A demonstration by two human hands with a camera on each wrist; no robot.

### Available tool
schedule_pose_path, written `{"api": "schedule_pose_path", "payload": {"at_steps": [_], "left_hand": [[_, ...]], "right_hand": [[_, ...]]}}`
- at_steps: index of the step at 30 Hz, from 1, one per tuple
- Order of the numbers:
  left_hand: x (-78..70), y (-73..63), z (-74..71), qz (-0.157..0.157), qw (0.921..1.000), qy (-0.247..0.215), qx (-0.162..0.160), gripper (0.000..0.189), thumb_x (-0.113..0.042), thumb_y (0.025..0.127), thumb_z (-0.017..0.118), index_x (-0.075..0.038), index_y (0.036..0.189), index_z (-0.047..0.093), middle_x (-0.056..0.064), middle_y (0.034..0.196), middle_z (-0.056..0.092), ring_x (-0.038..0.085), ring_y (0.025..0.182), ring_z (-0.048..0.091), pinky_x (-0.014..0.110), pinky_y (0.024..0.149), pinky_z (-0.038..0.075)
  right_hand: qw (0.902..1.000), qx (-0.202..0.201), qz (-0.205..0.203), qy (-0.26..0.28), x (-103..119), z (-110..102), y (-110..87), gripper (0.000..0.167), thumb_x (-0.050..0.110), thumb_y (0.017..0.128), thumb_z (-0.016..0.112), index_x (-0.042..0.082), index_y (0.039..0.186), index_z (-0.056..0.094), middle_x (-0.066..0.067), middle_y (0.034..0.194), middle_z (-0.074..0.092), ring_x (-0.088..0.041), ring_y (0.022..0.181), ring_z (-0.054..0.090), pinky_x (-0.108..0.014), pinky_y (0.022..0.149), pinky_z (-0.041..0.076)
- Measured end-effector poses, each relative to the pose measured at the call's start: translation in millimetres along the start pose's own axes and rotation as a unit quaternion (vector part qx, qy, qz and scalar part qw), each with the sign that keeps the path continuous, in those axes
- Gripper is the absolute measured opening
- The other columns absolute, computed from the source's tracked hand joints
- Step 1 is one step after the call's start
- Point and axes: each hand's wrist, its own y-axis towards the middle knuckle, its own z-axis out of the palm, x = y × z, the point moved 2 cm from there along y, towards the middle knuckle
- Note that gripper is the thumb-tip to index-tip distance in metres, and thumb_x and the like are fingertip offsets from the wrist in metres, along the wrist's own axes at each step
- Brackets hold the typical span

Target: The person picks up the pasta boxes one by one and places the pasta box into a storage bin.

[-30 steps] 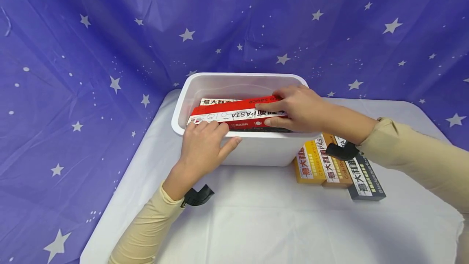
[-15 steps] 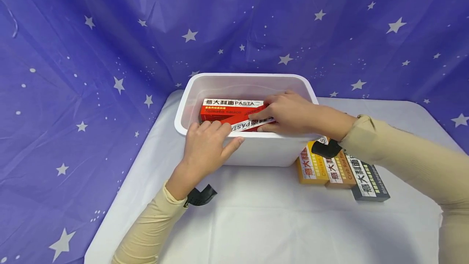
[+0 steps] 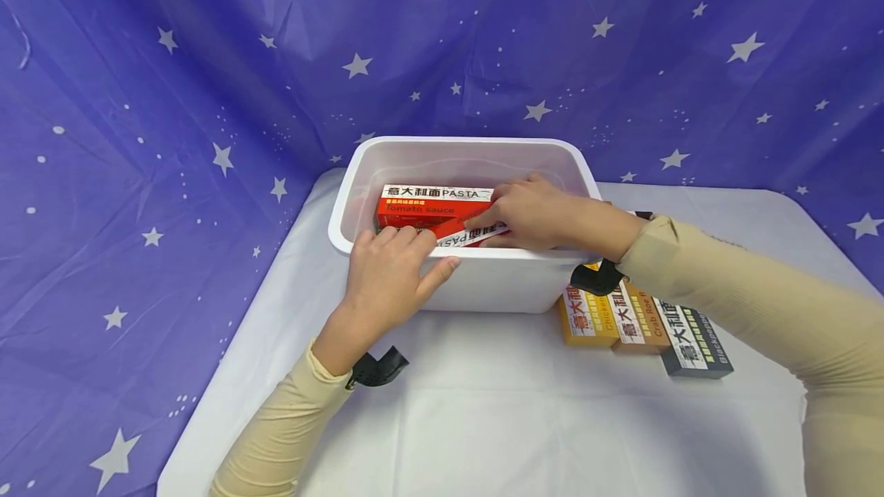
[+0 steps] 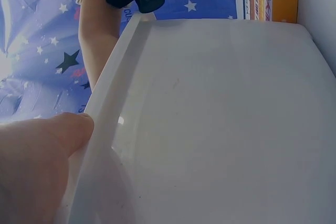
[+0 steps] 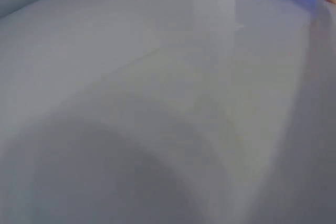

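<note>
In the head view my left hand [image 3: 387, 271] holds the front rim of a white plastic bin [image 3: 490, 282], fingers over the edge and thumb outside. My right hand [image 3: 539, 213] reaches into the bin and grips a red and white pasta box [image 3: 476, 236], which lies slanted behind the front rim. Part of that box is hidden by the hand and the rim. Behind it a tomato sauce pasta box [image 3: 417, 207] lies along the bin. The left wrist view shows the bin's outer wall [image 4: 210, 108] and my thumb; pale bin wall [image 5: 157, 129] fills the right wrist view.
To the right of the bin, yellow [image 3: 601, 320], brown [image 3: 642, 332] and dark grey [image 3: 697, 343] pasta boxes lie side by side on the white tablecloth [image 3: 483, 405], partly under my right forearm. A purple star-patterned curtain [image 3: 456, 44] hangs behind the bin.
The right hand has lowered the red pasta box further into the bin, moving slightly left and turning the box aslant, uncovering the tomato sauce box behind. The left hand stays at the rim.
</note>
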Motion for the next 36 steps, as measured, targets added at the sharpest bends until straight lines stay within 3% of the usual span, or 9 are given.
{"api": "schedule_pose_path", "payload": {"at_steps": [5, 14, 21, 26, 36], "left_hand": [[-0.8, 0.1, -1.3, 0.0, 1.0, 0.001, 0.001, 0.042, -0.052, 0.094, 0.065, -0.013, 0.082, 0.059, 0.005, 0.076, 0.064, 0.028, 0.074, 0.063, 0.043, 0.07, 0.043], [0.0, 0.3, -1.2, 0.001, 1.0, 0.004, 0.003, 0.041, -0.052, 0.095, 0.064, -0.013, 0.083, 0.06, 0.004, 0.073, 0.063, 0.026, 0.072, 0.062, 0.043, 0.068, 0.043], [-0.7, 0.2, -0.8, 0.002, 1.0, 0.003, -0.003, 0.041, -0.052, 0.094, 0.065, -0.013, 0.082, 0.059, 0.004, 0.072, 0.062, 0.026, 0.07, 0.061, 0.042, 0.066, 0.041], [-1.6, -0.6, -0.3, 0.004, 1.0, 0.001, -0.001, 0.041, -0.052, 0.094, 0.065, -0.013, 0.082, 0.059, 0.004, 0.072, 0.061, 0.025, 0.071, 0.061, 0.041, 0.065, 0.041], [0.9, -0.6, 1.0, 0.004, 1.0, 0.0, -0.004, 0.04, -0.052, 0.095, 0.065, -0.013, 0.083, 0.06, 0.004, 0.074, 0.063, 0.026, 0.073, 0.063, 0.042, 0.067, 0.042]], "right_hand": [[0.9997, 0.007, 0.002, 0.025, -4, 6, -1.4, 0.042, 0.037, 0.094, 0.072, 0.034, 0.136, 0.066, -0.007, 0.116, 0.072, -0.026, 0.114, 0.063, -0.056, 0.1, 0.044], [0.9975, 0.028, -0.002, 0.065, -8, 12, 1.0, 0.043, 0.024, 0.092, 0.074, 0.032, 0.135, 0.067, -0.001, 0.114, 0.075, -0.022, 0.106, 0.066, -0.047, 0.091, 0.05], [0.9903, 0.074, 0.028, 0.114, -11, 22, 3.7, 0.05, 0.008, 0.094, 0.066, 0.03, 0.139, 0.063, -0.007, 0.13, 0.071, -0.027, 0.114, 0.066, -0.046, 0.099, 0.052], [0.9851, 0.104, 0.04, 0.132, -13, 31, 6.7, 0.051, 0.006, 0.096, 0.065, 0.028, 0.142, 0.061, -0.007, 0.135, 0.069, -0.027, 0.119, 0.065, -0.047, 0.106, 0.049], [0.9873, 0.093, 0.044, 0.121, -15, 35, 11.7, 0.051, 0.001, 0.096, 0.061, 0.026, 0.14, 0.063, -0.007, 0.123, 0.073, -0.028, 0.11, 0.065, -0.046, 0.1, 0.051]]}}
